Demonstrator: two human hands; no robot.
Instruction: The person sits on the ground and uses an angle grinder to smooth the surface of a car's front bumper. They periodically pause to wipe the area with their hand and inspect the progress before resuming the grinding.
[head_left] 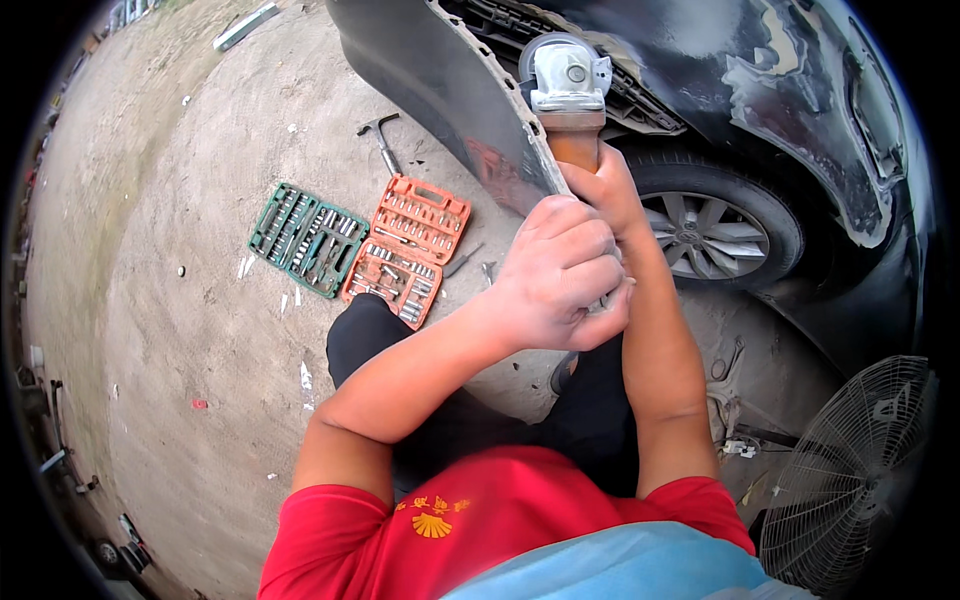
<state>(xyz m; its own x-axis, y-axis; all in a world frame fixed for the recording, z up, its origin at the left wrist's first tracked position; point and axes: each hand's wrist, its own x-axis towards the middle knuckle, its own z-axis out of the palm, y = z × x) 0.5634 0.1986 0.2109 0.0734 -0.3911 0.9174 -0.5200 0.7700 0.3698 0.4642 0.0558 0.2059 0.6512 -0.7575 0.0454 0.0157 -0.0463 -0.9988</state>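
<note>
My right hand (617, 197) is wrapped round the orange body of an angle grinder (573, 142). The grinder's silver head and round guard point away from me, beside the edge of a dark car bumper cover (440, 95). Nearer to me, my left hand (565, 265) is closed in a fist, just below the bumper's near end and against my right wrist. A small greyish bit shows by its fingers, but what it grips is hidden. The grinder's rear end is out of sight behind this fist.
Left of my knee lie an open green socket set (308, 240) and an open orange one (408, 245), with a hammer (383, 143) beyond. At right are the car's wheel (712, 235), its scraped dark fender (800, 120) and a wire-caged fan (850, 480).
</note>
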